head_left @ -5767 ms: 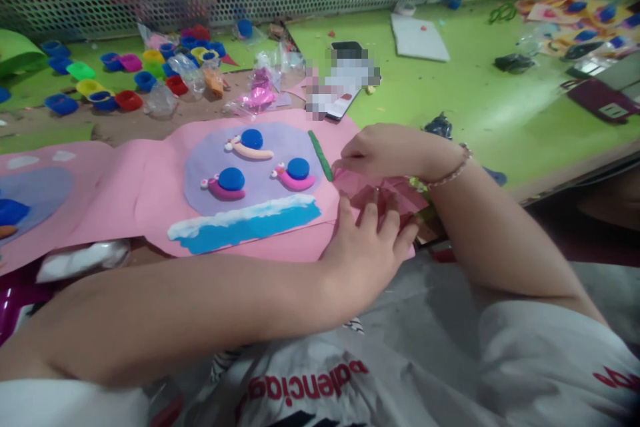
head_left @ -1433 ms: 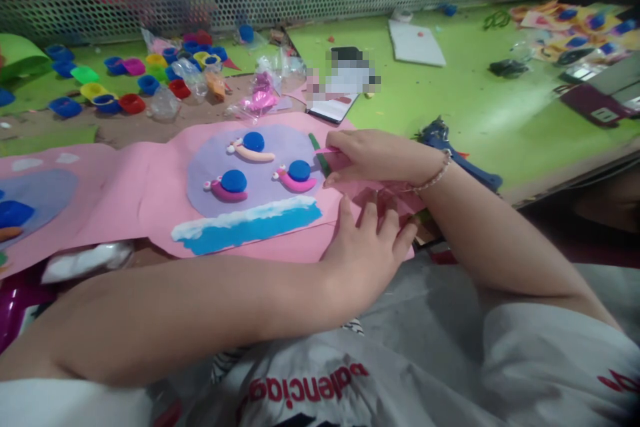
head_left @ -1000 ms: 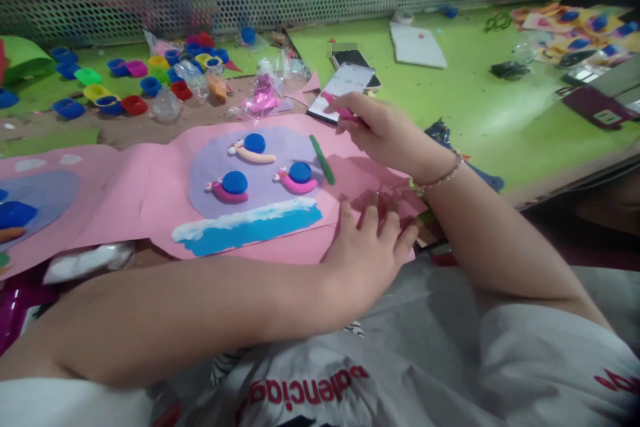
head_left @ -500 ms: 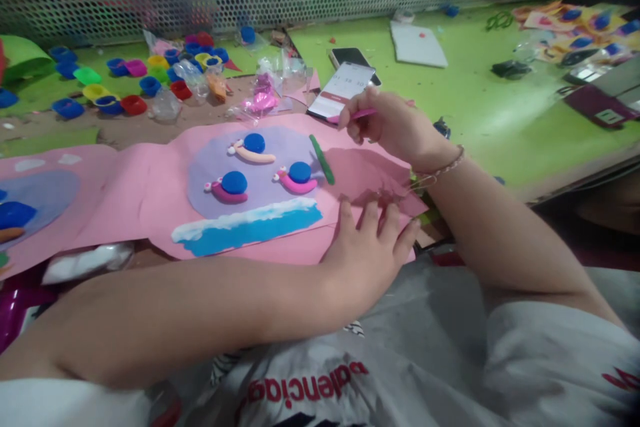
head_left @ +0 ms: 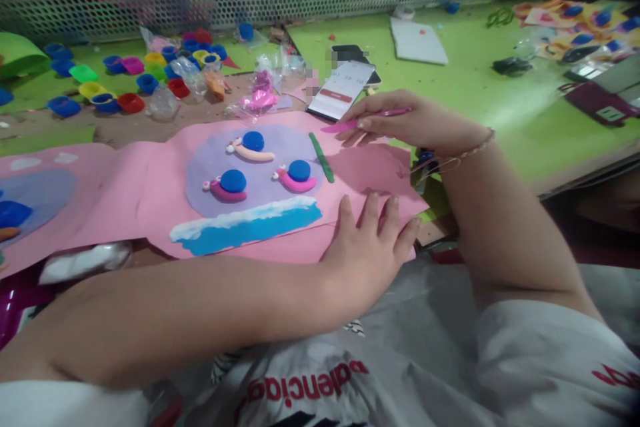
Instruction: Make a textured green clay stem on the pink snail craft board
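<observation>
My right hand (head_left: pixel 407 123) pinches tool (head_left: pixel 346 126); left hand (head_left: pixel 367 247) open on sheet (head_left: pixel 370 167) | strip (head_left: pixel 321 158) at left hand's 11 o'clock | I judge: wrist dip could make blade gouge strip

green table (head_left: pixel 490 107): it carries these things
left: colourful small tubs (head_left: pixel 131 65)
middle: two smartphones (head_left: pixel 345 87), overlapping
near edge: big pink paper (head_left: pixel 123 190)
right: dark red pouch (head_left: pixel 593 101)
</observation>
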`<action>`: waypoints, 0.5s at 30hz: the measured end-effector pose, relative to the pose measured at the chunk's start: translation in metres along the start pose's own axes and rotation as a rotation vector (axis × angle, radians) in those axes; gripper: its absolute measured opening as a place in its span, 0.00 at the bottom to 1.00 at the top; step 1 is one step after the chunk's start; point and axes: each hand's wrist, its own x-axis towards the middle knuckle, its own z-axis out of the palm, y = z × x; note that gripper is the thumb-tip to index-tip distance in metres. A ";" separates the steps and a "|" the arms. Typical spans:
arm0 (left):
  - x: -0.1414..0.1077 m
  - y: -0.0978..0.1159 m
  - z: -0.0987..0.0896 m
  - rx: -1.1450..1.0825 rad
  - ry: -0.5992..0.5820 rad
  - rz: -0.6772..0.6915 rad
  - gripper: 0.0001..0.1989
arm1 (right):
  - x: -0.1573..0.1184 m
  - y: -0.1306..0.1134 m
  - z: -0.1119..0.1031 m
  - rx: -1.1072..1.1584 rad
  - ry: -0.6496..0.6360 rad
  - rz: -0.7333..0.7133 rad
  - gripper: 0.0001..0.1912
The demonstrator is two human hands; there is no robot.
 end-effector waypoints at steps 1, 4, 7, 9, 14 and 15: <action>0.000 0.000 0.000 -0.002 -0.006 0.002 0.35 | 0.001 0.001 0.000 -0.028 0.017 -0.015 0.15; 0.000 0.000 0.000 0.002 -0.023 0.007 0.36 | 0.005 0.006 0.001 -0.157 0.101 -0.052 0.14; 0.000 0.001 0.000 0.009 -0.015 0.007 0.36 | 0.010 0.010 0.005 -0.219 0.158 -0.079 0.13; 0.000 0.001 0.000 0.005 -0.008 0.006 0.36 | 0.012 0.011 0.008 -0.219 0.125 -0.080 0.12; 0.000 0.001 0.000 -0.011 -0.008 0.010 0.36 | 0.014 0.011 0.012 -0.278 0.025 -0.047 0.12; 0.000 0.001 -0.001 -0.010 -0.013 0.010 0.37 | 0.014 0.011 0.012 -0.283 0.020 -0.044 0.12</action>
